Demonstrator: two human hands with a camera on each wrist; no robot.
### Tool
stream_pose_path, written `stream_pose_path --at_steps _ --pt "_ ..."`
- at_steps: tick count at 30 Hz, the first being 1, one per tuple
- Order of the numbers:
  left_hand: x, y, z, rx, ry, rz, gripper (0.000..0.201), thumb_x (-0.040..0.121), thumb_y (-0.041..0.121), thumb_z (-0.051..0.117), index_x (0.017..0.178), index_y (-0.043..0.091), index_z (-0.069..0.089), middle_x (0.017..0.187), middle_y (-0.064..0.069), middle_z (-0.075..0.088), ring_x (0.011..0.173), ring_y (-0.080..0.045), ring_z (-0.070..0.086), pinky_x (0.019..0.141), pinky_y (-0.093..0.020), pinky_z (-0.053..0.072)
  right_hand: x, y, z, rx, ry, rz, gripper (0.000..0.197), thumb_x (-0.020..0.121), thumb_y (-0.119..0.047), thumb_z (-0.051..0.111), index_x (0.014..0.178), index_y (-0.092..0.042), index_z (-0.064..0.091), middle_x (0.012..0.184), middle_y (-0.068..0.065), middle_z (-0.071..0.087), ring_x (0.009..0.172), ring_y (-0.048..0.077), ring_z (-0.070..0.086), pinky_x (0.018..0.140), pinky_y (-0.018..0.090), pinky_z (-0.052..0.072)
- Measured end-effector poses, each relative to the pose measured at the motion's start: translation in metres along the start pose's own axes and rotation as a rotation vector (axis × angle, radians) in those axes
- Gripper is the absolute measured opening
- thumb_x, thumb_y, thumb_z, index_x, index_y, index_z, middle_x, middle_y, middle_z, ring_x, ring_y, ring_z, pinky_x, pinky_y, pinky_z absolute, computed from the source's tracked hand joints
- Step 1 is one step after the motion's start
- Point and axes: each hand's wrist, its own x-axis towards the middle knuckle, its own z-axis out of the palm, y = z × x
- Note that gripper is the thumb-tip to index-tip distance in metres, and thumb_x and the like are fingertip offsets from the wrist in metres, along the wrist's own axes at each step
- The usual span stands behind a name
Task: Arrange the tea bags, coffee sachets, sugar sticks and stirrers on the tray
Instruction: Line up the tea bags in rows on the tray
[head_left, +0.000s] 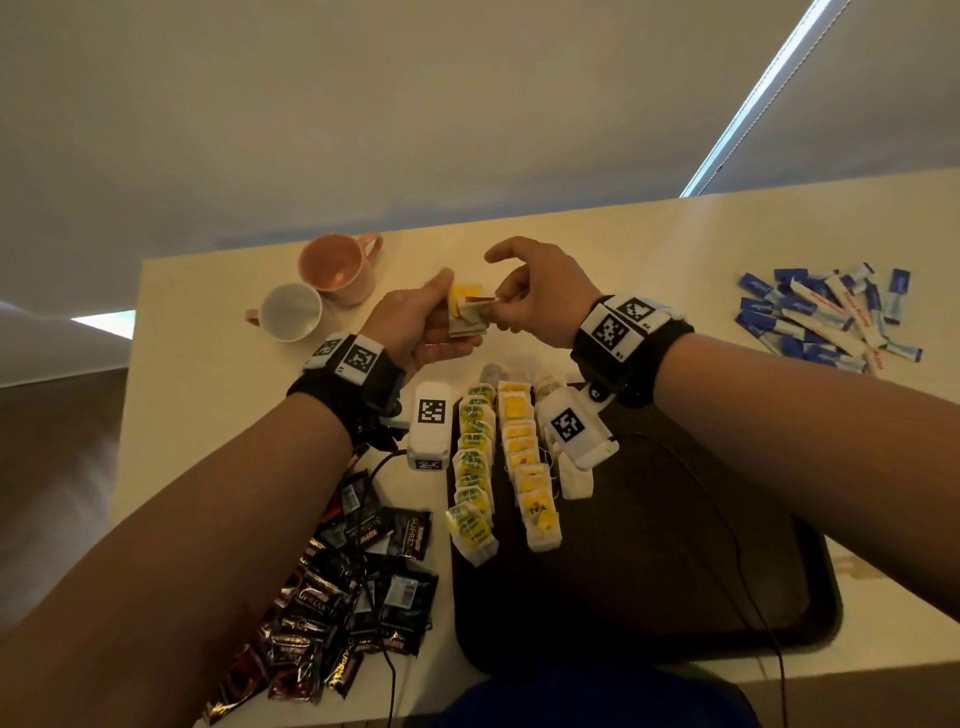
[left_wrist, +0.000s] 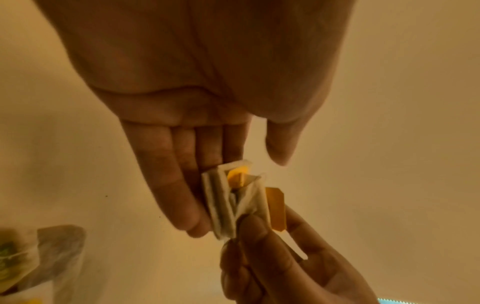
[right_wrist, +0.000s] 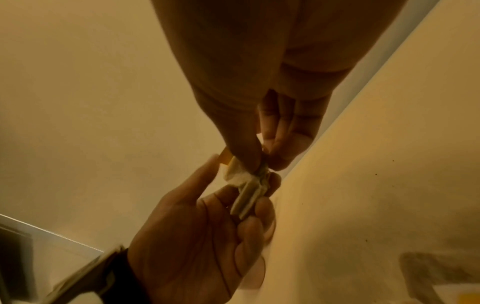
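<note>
Nearest us, the dark tray (head_left: 649, 597) sits at 6 o'clock on the table (head_left: 208, 322), with two rows of tea bags already running along its left side: a green-tagged row (head_left: 474, 467) and a yellow-tagged row (head_left: 525, 467), both with their long axes pointing from 6 towards 12. Coffee sachets (head_left: 358, 571) lie heaped off the tray at 8 o'clock; sugar sticks (head_left: 826, 317) are scattered well apart at 2 o'clock. We see no stirrers.

Beyond the rows, above the table at 12 o'clock, our left hand (head_left: 415, 322) cradles a small stack of tea bags (head_left: 467, 317), fingers (left_wrist: 168, 185) curled under it and thumb clear. Our right hand (head_left: 540, 296) meets it from 3 o'clock, thumb and fingers (right_wrist: 246, 152) pinching the outermost bag (left_wrist: 255, 201) at its edge, a yellow tag (left_wrist: 276, 207) standing beside it.

The stack stands on edge, its flat faces turned towards the right hand, so we judge the pinched bag should peel off sideways towards 3 o'clock and then travel back towards 6, to the tray, where a third row seems to be starting behind the right wrist. The right hand is the nearer to that spot.

Farthest, at 11 o'clock, a pink mug (head_left: 337, 265) and a white mug (head_left: 291, 312) lie tipped on their sides.
</note>
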Motion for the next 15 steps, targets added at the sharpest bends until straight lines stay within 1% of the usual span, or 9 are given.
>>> stream_pose_path --at_steps 1,2,4,6,8,10,13,15 --pt "-0.001 -0.001 0.001 0.044 0.005 -0.001 0.039 0.097 0.042 0.058 0.103 0.006 0.070 0.091 -0.013 0.076 0.077 -0.023 0.074 0.064 -0.030 0.060 -0.001 0.000 -0.001 -0.001 -0.014 0.015 0.054 0.081 -0.016 0.079 0.128 -0.014 0.053 0.076 -0.002 0.070 0.056 0.005 0.066 0.060 0.024 0.055" --pt "-0.002 -0.002 0.001 0.094 0.008 0.008 0.036 0.094 0.042 0.063 0.102 0.008 0.071 0.092 -0.011 0.077 0.081 -0.024 0.075 0.067 -0.032 0.060 -0.002 -0.001 -0.002 -0.006 -0.035 0.028 0.056 0.080 -0.017 0.080 0.129 -0.014 0.052 0.076 -0.001 0.070 0.057 0.006 0.067 0.059 0.024 0.055" --pt "-0.002 -0.005 0.001 0.150 0.013 0.018 0.029 0.090 0.034 0.071 0.106 0.009 0.071 0.093 -0.010 0.077 0.086 -0.024 0.075 0.069 -0.033 0.060 -0.003 -0.003 -0.002 -0.034 -0.084 0.047 0.061 0.079 -0.020 0.082 0.131 -0.013 0.051 0.077 0.000 0.070 0.059 0.010 0.069 0.059 0.023 0.057" --pt "-0.002 -0.008 0.001 0.136 0.026 0.005 0.026 0.090 0.026 0.073 0.109 0.009 0.071 0.091 -0.009 0.076 0.085 -0.022 0.075 0.071 -0.033 0.061 -0.004 -0.005 -0.003 -0.052 -0.131 0.061 0.066 0.078 -0.020 0.083 0.134 -0.012 0.049 0.076 0.000 0.071 0.060 0.011 0.069 0.061 0.025 0.058" --pt "-0.001 -0.010 0.001 0.118 0.035 0.003 0.020 0.091 0.022 0.072 0.106 0.009 0.071 0.087 -0.007 0.076 0.081 -0.020 0.075 0.072 -0.033 0.062 -0.004 -0.007 -0.003 -0.051 -0.160 0.079 0.066 0.077 -0.019 0.083 0.134 -0.010 0.049 0.074 0.000 0.071 0.059 0.013 0.068 0.064 0.029 0.059" --pt "-0.001 -0.013 0.000 0.101 0.044 0.016 0.015 0.092 0.018 0.070 0.104 0.009 0.070 0.086 -0.007 0.075 0.080 -0.018 0.074 0.072 -0.032 0.062 -0.004 -0.008 -0.003 -0.031 -0.176 0.096 0.060 0.077 -0.019 0.083 0.128 -0.009 0.053 0.072 0.001 0.070 0.060 0.015 0.068 0.065 0.033 0.060" --pt "0.003 -0.014 -0.002 0.073 0.062 0.043 0.021 0.093 0.017 0.069 0.110 0.006 0.069 0.093 -0.009 0.075 0.082 -0.018 0.074 0.074 -0.032 0.062 -0.003 -0.010 -0.003 0.041 -0.196 0.106 0.047 0.076 -0.019 0.084 0.114 -0.005 0.060 0.073 0.005 0.072 0.062 0.017 0.070 0.065 0.033 0.060" --pt "0.005 -0.014 -0.004 0.058 0.091 0.064 0.023 0.093 0.017 0.068 0.111 0.002 0.068 0.095 -0.013 0.074 0.082 -0.020 0.074 0.073 -0.032 0.062 -0.002 -0.010 -0.003 0.128 -0.190 0.122 0.042 0.074 -0.024 0.085 0.105 -0.002 0.065 0.077 0.011 0.074 0.067 0.021 0.073 0.070 0.035 0.062"
